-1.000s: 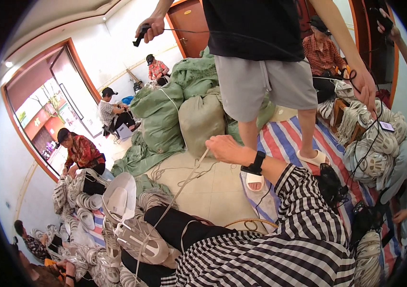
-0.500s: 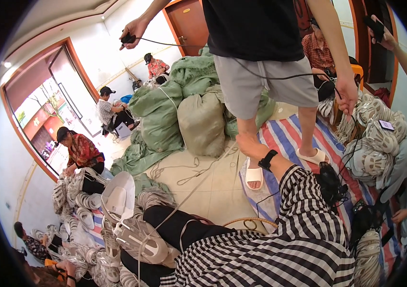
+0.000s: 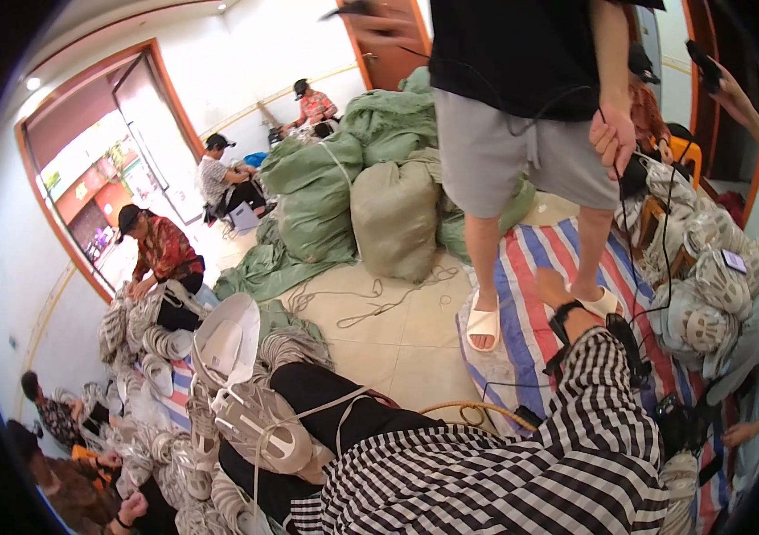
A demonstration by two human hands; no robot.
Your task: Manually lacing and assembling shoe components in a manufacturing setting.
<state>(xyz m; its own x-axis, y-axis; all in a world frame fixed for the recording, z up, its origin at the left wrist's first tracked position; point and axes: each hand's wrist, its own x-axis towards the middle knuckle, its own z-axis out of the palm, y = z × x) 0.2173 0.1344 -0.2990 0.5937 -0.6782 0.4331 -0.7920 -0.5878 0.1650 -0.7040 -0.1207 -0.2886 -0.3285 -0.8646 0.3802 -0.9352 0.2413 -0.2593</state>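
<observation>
My right hand (image 3: 551,288) is raised at the right, in a black-and-white checked sleeve with a dark wristband. It is in front of the standing person's lower legs; its fingers are too unclear to make out a grip. A beige shoe upper (image 3: 263,423) with cut-out openings lies on my black-trousered lap, its pale, spoon-shaped flap (image 3: 228,339) pointing up. From the upper a pale flat cord (image 3: 335,406) runs slack across my thigh. My left hand is out of sight.
A person in grey shorts (image 3: 522,165) stands ahead on a striped sheet (image 3: 508,259), holding a black cable (image 3: 622,201). Stuffed green sacks (image 3: 317,209) are behind. Bundled shoe uppers (image 3: 709,294) are heaped at the right, others at the left, where people sit working.
My right hand has moved right and slightly down. The cord that stretched up toward it now lies slack. The standing person's hand with the cable has moved left, and the view has shifted.
</observation>
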